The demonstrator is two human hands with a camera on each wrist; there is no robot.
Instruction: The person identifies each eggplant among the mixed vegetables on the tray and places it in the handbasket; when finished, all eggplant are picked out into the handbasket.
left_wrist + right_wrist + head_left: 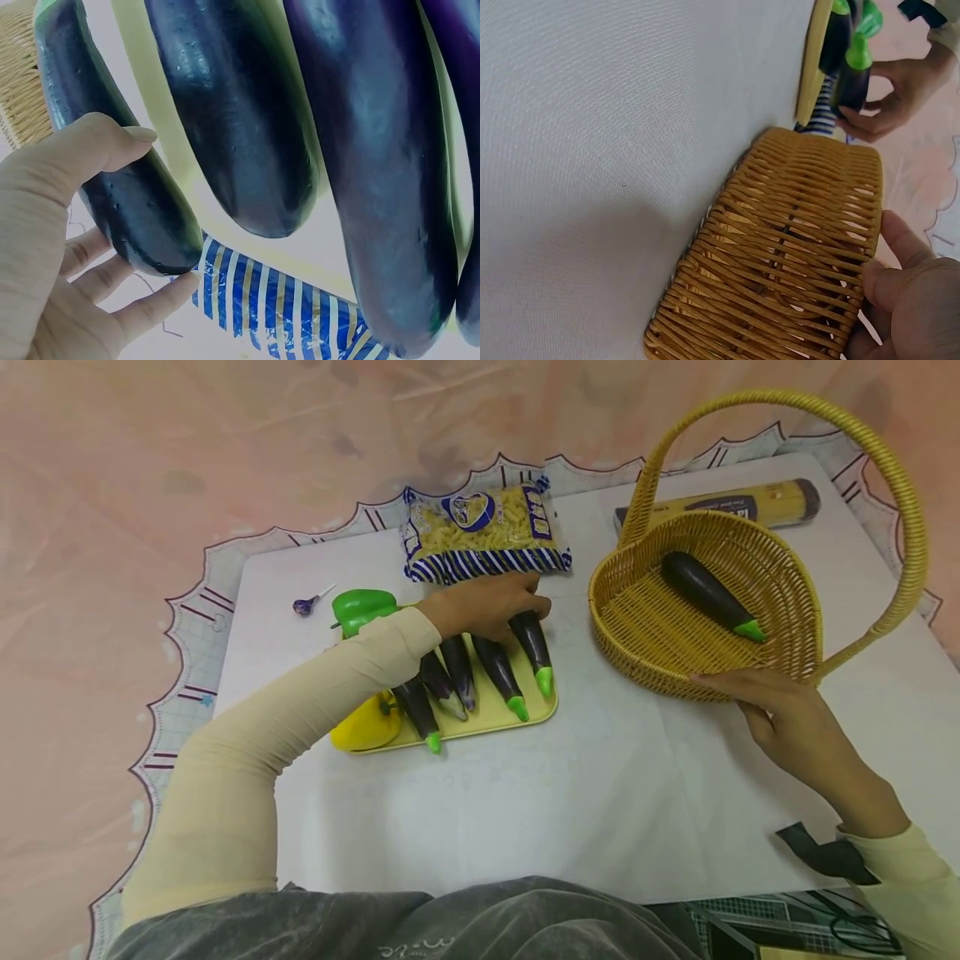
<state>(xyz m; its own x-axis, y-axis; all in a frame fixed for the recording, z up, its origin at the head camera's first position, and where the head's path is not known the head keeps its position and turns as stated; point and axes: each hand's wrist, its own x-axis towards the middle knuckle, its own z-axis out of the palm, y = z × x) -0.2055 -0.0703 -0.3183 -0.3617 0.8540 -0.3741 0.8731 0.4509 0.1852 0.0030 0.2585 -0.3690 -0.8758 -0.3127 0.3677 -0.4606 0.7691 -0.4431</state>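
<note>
My left hand [487, 604] grips a dark eggplant [531, 642] by its blunt end, over the right side of a yellow tray [487, 703]. In the left wrist view the thumb lies over this eggplant [142, 206], with the fingers on its other side. Beside it on the tray lie several more eggplants [497, 670], a yellow bell pepper [366, 725] and a green bell pepper [362, 608]. My right hand [795, 727] holds the near rim of a wicker basket [637, 670], thumb and fingers on either side. One eggplant [705, 589] rests in the basket.
Behind the tray lies a bag of pasta [480, 522]. A long yellow package [780, 506] lies behind the basket, whose tall handle [903, 510] arches over the right side. A lollipop [304, 607] is at the left. The white tabletop [525, 810] spreads in front.
</note>
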